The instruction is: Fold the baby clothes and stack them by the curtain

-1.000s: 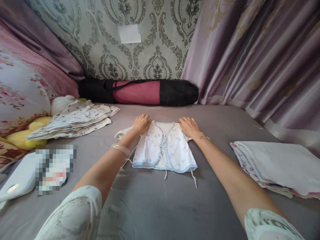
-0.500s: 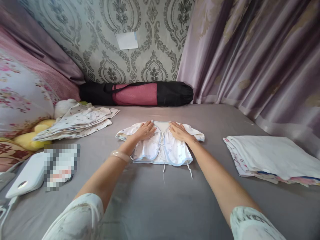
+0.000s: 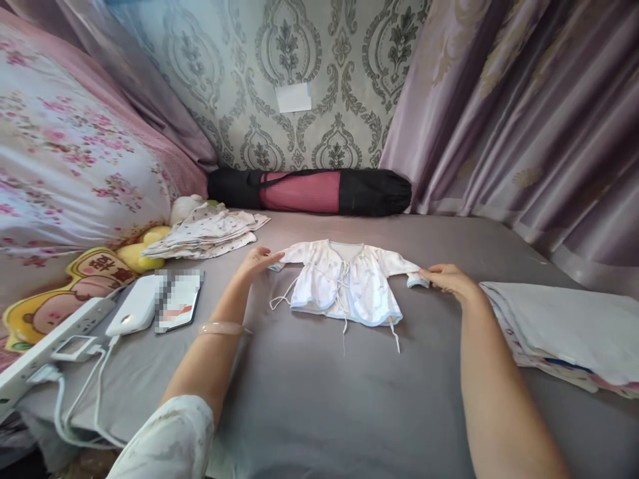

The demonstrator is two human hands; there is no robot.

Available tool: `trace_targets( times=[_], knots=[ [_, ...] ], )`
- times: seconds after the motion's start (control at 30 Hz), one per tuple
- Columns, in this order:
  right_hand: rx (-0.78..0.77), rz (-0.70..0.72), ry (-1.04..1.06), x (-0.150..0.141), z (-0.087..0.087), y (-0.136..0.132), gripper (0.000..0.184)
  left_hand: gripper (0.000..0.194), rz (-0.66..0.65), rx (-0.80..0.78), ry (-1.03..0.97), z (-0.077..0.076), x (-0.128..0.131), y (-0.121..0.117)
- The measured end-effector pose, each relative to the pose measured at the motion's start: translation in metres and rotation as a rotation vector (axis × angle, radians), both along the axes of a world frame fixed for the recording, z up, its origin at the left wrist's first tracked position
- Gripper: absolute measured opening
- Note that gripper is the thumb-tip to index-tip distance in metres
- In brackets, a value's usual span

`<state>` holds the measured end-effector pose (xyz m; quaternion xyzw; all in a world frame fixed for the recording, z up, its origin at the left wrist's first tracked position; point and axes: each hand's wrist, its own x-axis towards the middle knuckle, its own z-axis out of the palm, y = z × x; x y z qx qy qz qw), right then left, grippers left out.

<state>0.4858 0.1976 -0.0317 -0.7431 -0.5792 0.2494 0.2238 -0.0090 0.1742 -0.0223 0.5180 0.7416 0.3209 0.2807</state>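
Observation:
A small white baby shirt (image 3: pixel 344 283) with light-blue edging and tie strings lies spread flat on the grey bed sheet, front up, with both sleeves stretched outward. My left hand (image 3: pixel 259 261) pinches the cuff of the sleeve on the left side. At the opposite cuff, my right hand (image 3: pixel 448 275) has its thumb and fingers closed on the sleeve's end. The strings are tied down the middle of the shirt, and loose ends hang past its hem and left side.
Folded white cloths (image 3: pixel 564 326) are stacked at the right. On the left lie patterned folded clothes (image 3: pixel 210 233), a phone (image 3: pixel 182 303), a white power bank (image 3: pixel 132 306), a power strip (image 3: pixel 54 346) with cables, and plush toys. A black-and-pink rolled bag (image 3: pixel 304 191) lies along the wall.
Both hands have moved outward from the shirt's shoulders to its cuffs. The sleeves now reach out straighter to the sides. The view has shifted left.

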Motion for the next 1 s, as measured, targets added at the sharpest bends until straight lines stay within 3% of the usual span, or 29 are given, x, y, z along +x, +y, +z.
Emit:
trace_targets(
  times=[0.1, 0.3, 0.53, 0.6, 0.73, 0.87, 1.0],
  knots=[
    [-0.168, -0.001, 0.044, -0.011, 0.003, -0.009, 0.03, 0.058, -0.025, -0.076, -0.043, 0.003, -0.001, -0.006],
    [-0.137, -0.029, 0.107, -0.023, 0.007, -0.012, 0.039, 0.042, 0.07, -0.159, -0.042, -0.001, 0.0, -0.001],
    [-0.028, -0.128, 0.195, -0.026, 0.012, -0.011, 0.007, 0.028, 0.005, -0.027, 0.127, 0.007, 0.003, 0.012],
    [0.003, -0.163, 0.207, -0.027, 0.012, -0.009, 0.013, 0.031, -0.009, 0.011, 0.147, 0.014, 0.007, 0.015],
    [0.1, -0.168, 0.355, -0.03, 0.013, -0.006, 0.029, 0.034, -0.003, 0.138, -0.027, 0.024, 0.016, 0.022],
    [0.274, -0.025, 0.147, -0.023, 0.019, -0.007, 0.03, 0.035, -0.032, 0.333, 0.185, 0.021, 0.013, 0.028],
    [0.374, 0.202, -0.064, -0.01, 0.021, -0.01, 0.04, 0.036, -0.202, 0.508, 0.393, 0.004, -0.005, 0.027]
  ],
)
